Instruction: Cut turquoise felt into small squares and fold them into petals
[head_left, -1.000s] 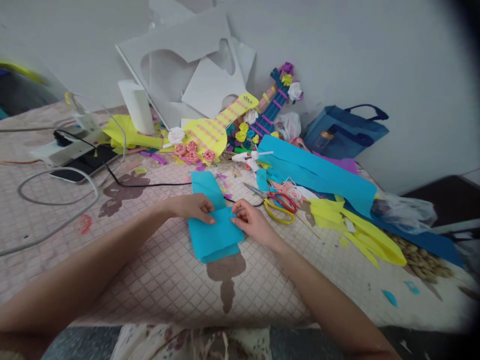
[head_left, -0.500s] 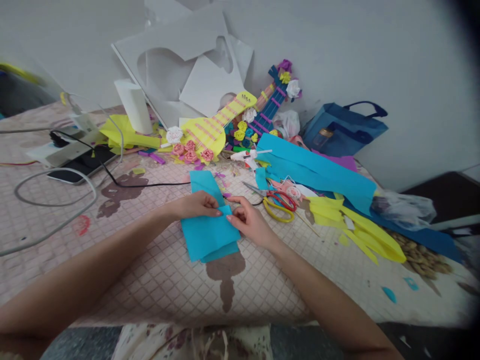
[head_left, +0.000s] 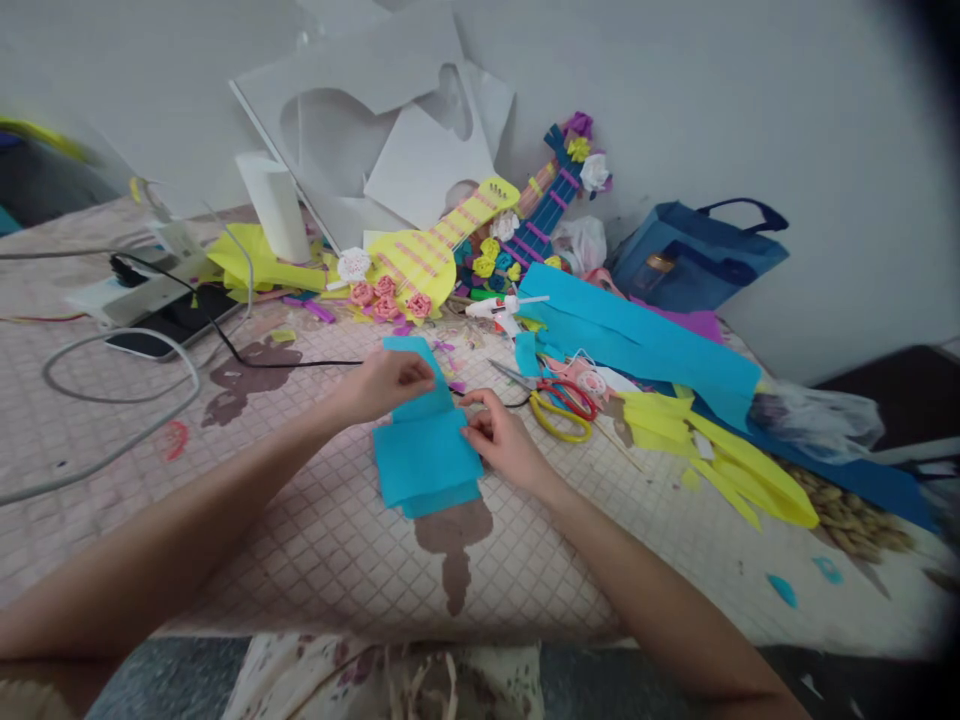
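Observation:
A folded strip of blue crepe paper [head_left: 425, 457] lies on the patterned cloth in front of me. My left hand [head_left: 386, 381] pinches the strip's far part and holds it raised a little. My right hand [head_left: 499, 440] pinches the folded stack at its right edge. Both hands are closed on the paper.
Yellow-handled scissors [head_left: 551, 405] lie just right of my right hand. A glue gun [head_left: 499, 310], paper guitars [head_left: 431, 255], a long blue sheet [head_left: 637, 335] and yellow scraps [head_left: 720, 455] crowd the far right. A black cable [head_left: 300, 362], a phone [head_left: 161, 325] and a blue bag [head_left: 694, 255] are around.
My left hand has moved up and away along the strip, lifting its far part. My right hand stays at the stack's right edge.

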